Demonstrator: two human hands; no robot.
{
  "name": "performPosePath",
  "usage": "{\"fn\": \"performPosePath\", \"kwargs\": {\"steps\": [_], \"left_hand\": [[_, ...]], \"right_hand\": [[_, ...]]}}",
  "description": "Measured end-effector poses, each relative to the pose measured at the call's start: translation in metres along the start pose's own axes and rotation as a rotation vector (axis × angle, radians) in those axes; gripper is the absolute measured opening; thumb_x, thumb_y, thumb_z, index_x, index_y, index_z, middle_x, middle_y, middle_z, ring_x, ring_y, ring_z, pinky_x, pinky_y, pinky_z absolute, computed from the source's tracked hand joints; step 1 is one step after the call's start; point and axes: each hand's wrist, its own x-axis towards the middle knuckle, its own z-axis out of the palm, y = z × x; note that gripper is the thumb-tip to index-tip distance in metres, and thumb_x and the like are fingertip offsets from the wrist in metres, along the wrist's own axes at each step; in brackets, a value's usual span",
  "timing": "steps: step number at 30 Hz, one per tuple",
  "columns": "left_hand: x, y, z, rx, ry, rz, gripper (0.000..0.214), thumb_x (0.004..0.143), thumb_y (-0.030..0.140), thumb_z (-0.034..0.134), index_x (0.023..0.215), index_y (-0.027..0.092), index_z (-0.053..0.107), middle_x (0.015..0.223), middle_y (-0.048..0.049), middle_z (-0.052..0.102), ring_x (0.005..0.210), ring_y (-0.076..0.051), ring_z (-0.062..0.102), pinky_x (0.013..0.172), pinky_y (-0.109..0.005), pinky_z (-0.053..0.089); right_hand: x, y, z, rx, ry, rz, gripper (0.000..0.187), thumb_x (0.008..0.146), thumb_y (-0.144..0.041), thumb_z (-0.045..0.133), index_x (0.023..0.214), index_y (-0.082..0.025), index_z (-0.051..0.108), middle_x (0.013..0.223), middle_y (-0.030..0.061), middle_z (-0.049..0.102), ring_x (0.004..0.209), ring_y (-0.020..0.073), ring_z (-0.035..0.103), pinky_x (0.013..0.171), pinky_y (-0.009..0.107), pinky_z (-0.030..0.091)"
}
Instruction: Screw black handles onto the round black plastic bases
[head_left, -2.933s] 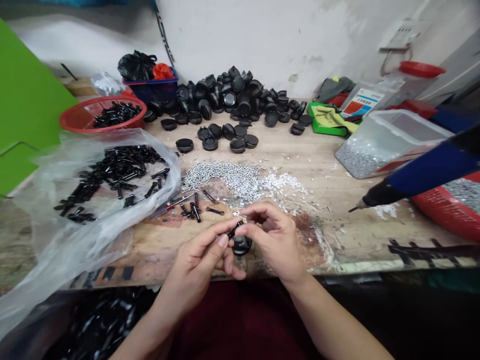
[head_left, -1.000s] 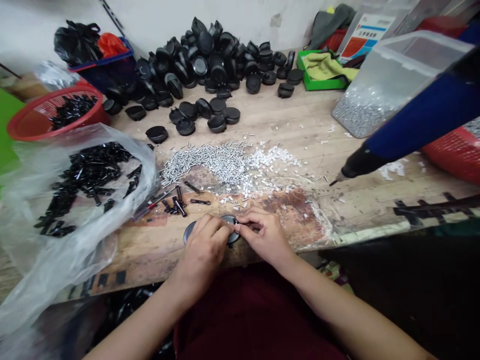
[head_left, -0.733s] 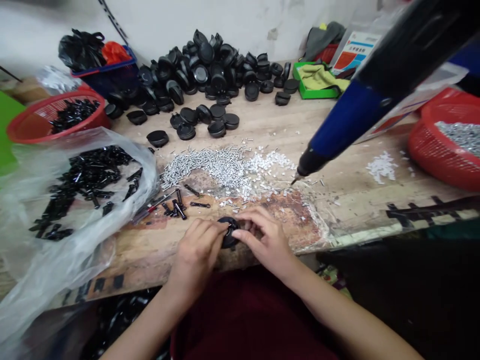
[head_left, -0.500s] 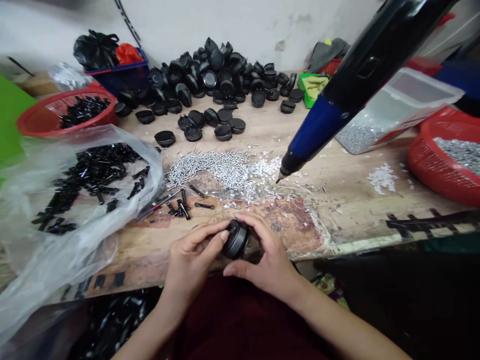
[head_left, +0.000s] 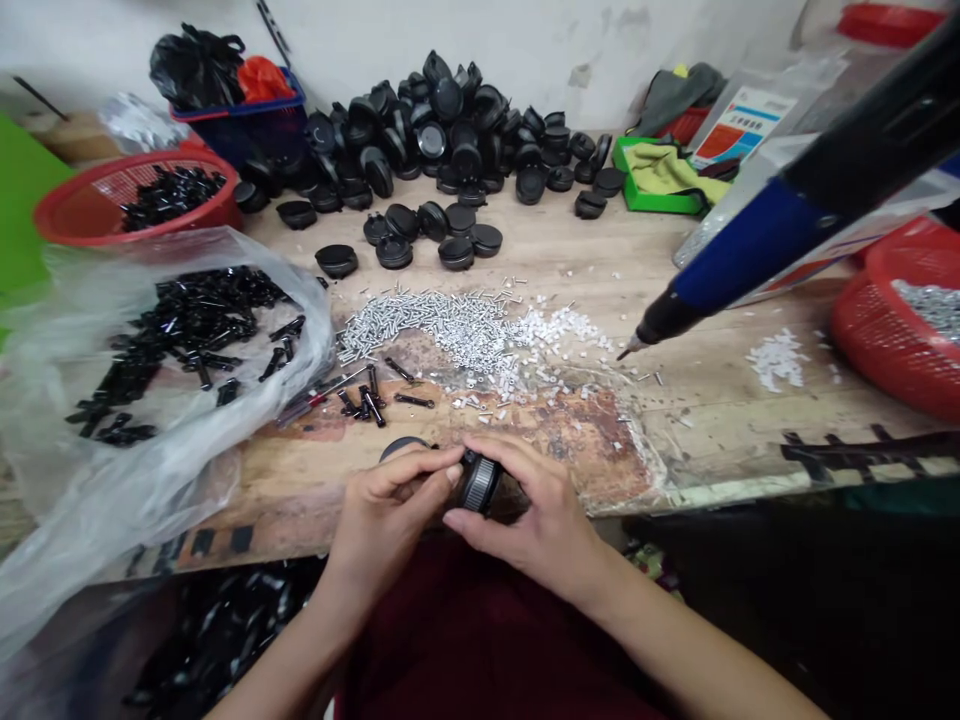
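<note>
My left hand [head_left: 386,510] and my right hand [head_left: 525,510] meet at the near edge of the wooden bench [head_left: 675,290], both closed on a small round black knob with a ribbed rim [head_left: 480,482]. The knob is tilted on its side between my fingertips. A dark disc [head_left: 397,447] shows just behind my left fingers. A few black pins [head_left: 367,402] lie on the bench just beyond my hands.
A hanging blue and black electric screwdriver [head_left: 757,240] points down at right. Silver screws [head_left: 442,325] and white bits are strewn mid-bench. Black knobs [head_left: 450,140] are heaped at the back. A clear bag of black parts [head_left: 180,330] and red baskets [head_left: 120,195] stand left.
The knob went from lying flat on the bench under my fingers to lifted and tilted between both hands. The hanging screwdriver swung left, then back to the right.
</note>
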Motion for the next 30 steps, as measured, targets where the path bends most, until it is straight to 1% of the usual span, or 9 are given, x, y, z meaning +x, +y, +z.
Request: {"fn": "performPosePath", "kwargs": {"steps": [4, 7, 11, 13, 16, 21, 24, 27, 30], "left_hand": [[0.001, 0.001, 0.001, -0.008, -0.008, -0.018, 0.014, 0.070, 0.022, 0.073, 0.082, 0.027, 0.078, 0.078, -0.0009, 0.074, 0.063, -0.011, 0.064, 0.053, -0.016, 0.049], [0.000, 0.000, 0.001, -0.064, -0.026, -0.068, 0.014, 0.071, 0.024, 0.073, 0.085, 0.027, 0.078, 0.082, -0.0008, 0.075, 0.068, -0.011, 0.065, 0.060, -0.017, 0.051], [0.000, -0.004, 0.001, -0.229, -0.055, -0.200, 0.019, 0.073, 0.028, 0.074, 0.091, 0.025, 0.075, 0.088, -0.0010, 0.075, 0.075, -0.012, 0.066, 0.068, -0.019, 0.053], [0.000, -0.007, 0.002, -0.288, -0.052, -0.257, 0.020, 0.073, 0.028, 0.075, 0.092, 0.024, 0.074, 0.088, -0.0010, 0.074, 0.077, -0.012, 0.066, 0.069, -0.019, 0.052], [0.001, -0.011, 0.004, -0.336, -0.042, -0.288, 0.020, 0.072, 0.026, 0.076, 0.091, 0.022, 0.073, 0.086, -0.0009, 0.074, 0.077, -0.012, 0.066, 0.069, -0.018, 0.052], [0.001, -0.013, 0.005, -0.365, -0.037, -0.290, 0.019, 0.070, 0.025, 0.077, 0.088, 0.021, 0.072, 0.079, -0.0002, 0.072, 0.071, -0.010, 0.065, 0.066, -0.017, 0.051], [-0.002, -0.008, 0.005, -0.344, -0.030, -0.282, 0.017, 0.070, 0.026, 0.077, 0.085, 0.020, 0.072, 0.078, -0.0004, 0.072, 0.069, -0.010, 0.064, 0.065, -0.017, 0.051], [-0.004, 0.000, 0.006, -0.319, 0.002, -0.267, 0.019, 0.069, 0.026, 0.077, 0.085, 0.018, 0.071, 0.077, -0.0011, 0.072, 0.065, -0.009, 0.062, 0.061, -0.017, 0.050], [-0.006, 0.005, 0.006, -0.311, 0.005, -0.261, 0.021, 0.069, 0.027, 0.076, 0.086, 0.018, 0.069, 0.072, -0.0005, 0.070, 0.059, -0.008, 0.060, 0.056, -0.017, 0.048]], "right_hand": [[-0.002, 0.000, 0.002, -0.019, 0.018, 0.009, 0.052, 0.073, -0.033, 0.074, 0.118, -0.015, 0.056, 0.115, 0.0111, 0.064, 0.111, 0.0182, 0.059, 0.098, 0.030, 0.048], [-0.005, 0.000, 0.004, -0.019, 0.036, 0.016, 0.054, 0.073, -0.034, 0.074, 0.121, -0.017, 0.053, 0.117, 0.0103, 0.062, 0.112, 0.0187, 0.058, 0.099, 0.032, 0.047], [-0.008, 0.002, 0.007, 0.094, 0.112, 0.152, 0.070, 0.067, -0.040, 0.079, 0.125, -0.022, 0.044, 0.125, 0.0097, 0.055, 0.115, 0.0204, 0.056, 0.099, 0.036, 0.047], [-0.007, 0.003, 0.006, 0.128, 0.134, 0.175, 0.067, 0.063, -0.041, 0.081, 0.118, -0.023, 0.047, 0.124, 0.0087, 0.053, 0.116, 0.0204, 0.055, 0.097, 0.035, 0.048], [-0.003, 0.003, 0.002, 0.096, 0.116, 0.135, 0.056, 0.063, -0.040, 0.082, 0.109, -0.023, 0.053, 0.115, 0.0060, 0.057, 0.110, 0.0183, 0.056, 0.093, 0.032, 0.048], [-0.003, 0.000, -0.002, 0.070, 0.103, 0.118, 0.055, 0.064, -0.040, 0.081, 0.109, -0.023, 0.053, 0.108, 0.0044, 0.061, 0.103, 0.0185, 0.059, 0.092, 0.034, 0.048], [-0.006, 0.000, -0.002, 0.159, 0.055, 0.191, 0.055, 0.066, -0.039, 0.080, 0.112, -0.025, 0.053, 0.108, 0.0035, 0.062, 0.100, 0.0186, 0.061, 0.092, 0.034, 0.049], [-0.008, 0.003, -0.001, 0.347, 0.004, 0.263, 0.055, 0.068, -0.037, 0.079, 0.114, -0.026, 0.051, 0.109, 0.0034, 0.063, 0.099, 0.0179, 0.063, 0.090, 0.034, 0.050], [-0.008, 0.004, 0.001, 0.492, 0.001, 0.287, 0.056, 0.068, -0.035, 0.079, 0.115, -0.027, 0.050, 0.111, 0.0039, 0.063, 0.099, 0.0172, 0.064, 0.089, 0.032, 0.052]]}}
